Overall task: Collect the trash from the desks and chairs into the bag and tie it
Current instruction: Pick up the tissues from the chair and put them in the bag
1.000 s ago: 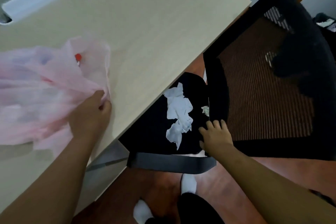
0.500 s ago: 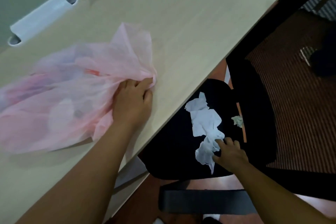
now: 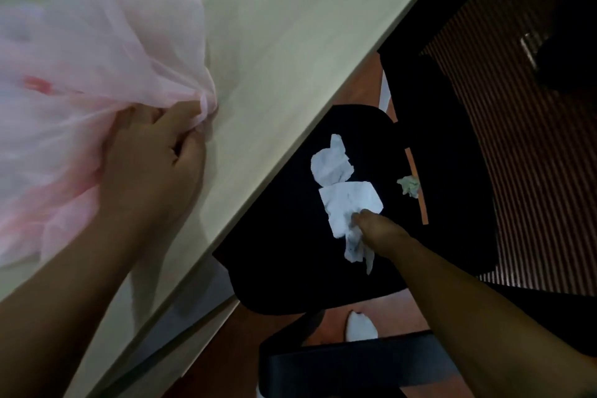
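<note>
A thin pink plastic bag [image 3: 64, 90] lies on the pale wooden desk [image 3: 290, 42], something red showing through it. My left hand [image 3: 151, 158] grips the bag's bunched edge near the desk's front edge. On the black chair seat [image 3: 284, 252] below lie crumpled white tissues [image 3: 342, 191]. My right hand [image 3: 378, 229] pinches the lower end of the tissue, its fingers partly hidden in the paper. A small greenish paper wad [image 3: 409, 186] sits at the seat's right edge.
The chair's black mesh backrest [image 3: 533, 155] rises at the right. A black armrest [image 3: 349, 365] crosses the bottom of the view. A white-socked foot [image 3: 360, 326] stands on the reddish wood floor [image 3: 268, 326] under the seat.
My right hand moved from the chair's backrest frame onto the white tissue and took hold of it. My left hand dragged the pink bag rightward toward the desk edge. The view moved closer.
</note>
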Available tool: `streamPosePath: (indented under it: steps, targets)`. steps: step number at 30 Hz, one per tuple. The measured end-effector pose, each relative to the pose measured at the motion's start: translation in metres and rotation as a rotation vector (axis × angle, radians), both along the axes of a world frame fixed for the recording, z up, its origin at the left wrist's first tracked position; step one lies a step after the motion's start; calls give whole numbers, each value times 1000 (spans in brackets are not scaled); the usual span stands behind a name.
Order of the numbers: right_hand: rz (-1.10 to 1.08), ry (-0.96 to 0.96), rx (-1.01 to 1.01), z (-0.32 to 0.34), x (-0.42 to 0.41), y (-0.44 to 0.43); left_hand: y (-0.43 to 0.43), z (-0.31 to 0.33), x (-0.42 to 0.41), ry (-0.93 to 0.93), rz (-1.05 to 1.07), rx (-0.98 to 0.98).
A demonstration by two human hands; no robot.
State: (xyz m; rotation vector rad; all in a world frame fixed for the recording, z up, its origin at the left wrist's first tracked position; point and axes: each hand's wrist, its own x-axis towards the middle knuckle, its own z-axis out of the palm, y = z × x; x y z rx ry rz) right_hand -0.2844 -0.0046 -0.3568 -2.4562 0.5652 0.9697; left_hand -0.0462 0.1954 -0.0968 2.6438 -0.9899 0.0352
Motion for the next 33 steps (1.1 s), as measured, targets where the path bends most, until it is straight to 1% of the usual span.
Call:
streamPosePath:
  steps: [1, 2, 3, 4, 6, 8, 9, 10, 12, 15, 16, 18, 19, 21, 23, 24, 27, 29, 31, 33]
  targets:
    - [-96, -4, 17, -3, 1, -5, 0, -1, 0, 3, 5, -5]
    - [-138, -13, 5, 0, 1, -11, 1, -2, 1, 3, 2, -10]
    - [-182, -25, -46, 3, 2, -15, 1, -3, 3, 3, -2, -16]
    - [-207, -64, -146, 3, 0, -20, 1, -5, 5, 9, -5, -25]
    - [-348, -229, -262, 1, -1, -31, 1, -6, 7, 23, -10, -44]
    - [-604, -398, -229, 2, 3, -42, 1, -8, 7, 12, -7, -41]
    - [-767, -394, -196, -1, 7, -49, 1, -8, 6, 3, -1, -37]
    - [-886, -357, -151, -7, 11, -52, 1, -8, 5, -11, 5, -32]
    - [-936, -249, -110, -16, 13, -52, 1, -7, 3, -37, 5, -20]
    - [-810, -162, -178, -27, 4, -43, 0, -4, 3, -34, -7, -26]
    - [-818, -174, -178, -29, 2, -41, 0, -5, 3, -34, -10, -23]
    - [-740, -179, -214, -30, 0, -40, 1, -4, 5, -22, -17, -19]
    - [-660, -179, -253, -28, -1, -40, 0, -3, 5, -11, -27, -28]
    - [-612, -180, -302, -22, -2, -38, 0, -1, 5, -2, -37, -46]
    - [-416, -255, -386, -17, 2, -34, 0, -2, 6, -20, -36, -29]
    - [-347, -274, -395, -11, 8, -33, 0, -3, 7, -24, -38, -16]
    - [-215, -272, -364, 0, 40, -34, 0, -2, 6, -1, -31, -18]
    - [-126, -228, -340, 1, 67, -36, 0, -1, 5, 6, -21, -23]
    - [-93, -160, -277, 5, 95, -38, 0, -2, 5, 5, -28, -20]
    - [33, -109, -255, 9, 120, -34, 0, -4, 7, 21, -39, -39]
